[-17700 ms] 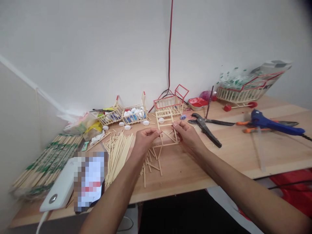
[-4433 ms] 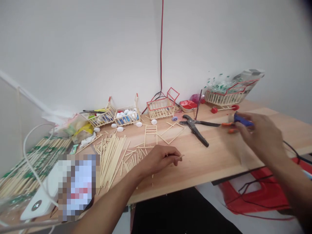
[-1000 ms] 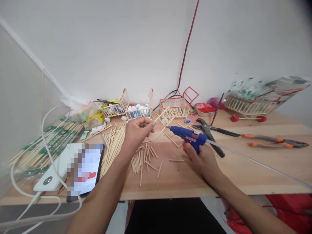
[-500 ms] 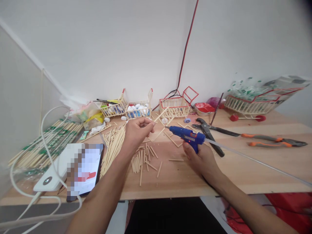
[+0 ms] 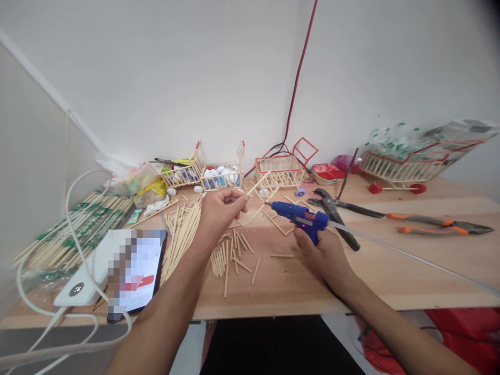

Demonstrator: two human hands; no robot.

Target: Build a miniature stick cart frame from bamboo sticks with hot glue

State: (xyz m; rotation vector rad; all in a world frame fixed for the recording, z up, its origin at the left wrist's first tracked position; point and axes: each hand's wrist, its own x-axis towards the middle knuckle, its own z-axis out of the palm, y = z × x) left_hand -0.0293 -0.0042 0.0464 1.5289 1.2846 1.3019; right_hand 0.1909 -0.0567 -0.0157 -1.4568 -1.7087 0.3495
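Between the thumb and fingers of my left hand (image 5: 224,208) is pinched one corner of a small frame of wooden sticks (image 5: 259,183), raised over the table. My right hand (image 5: 322,255) is wrapped round the handle of a blue hot glue gun (image 5: 300,215), a long clear glue stick (image 5: 406,258) trailing from its back. The gun's nozzle points left and meets, or nearly meets, the frame's near right corner; I cannot tell if they touch. Short cut sticks (image 5: 219,260) lie below my hands, and longer sticks (image 5: 183,229) are heaped beside my left wrist.
Miniature stick-built carts stand along the wall, one with a red rim (image 5: 279,165), another at right (image 5: 402,169) with red wheels. Pliers (image 5: 433,224), black cutters (image 5: 332,213) and a red paint dish (image 5: 327,172) lie right. A phone (image 5: 142,276), white power bank (image 5: 84,284) and bundled chopsticks (image 5: 78,229) lie left.
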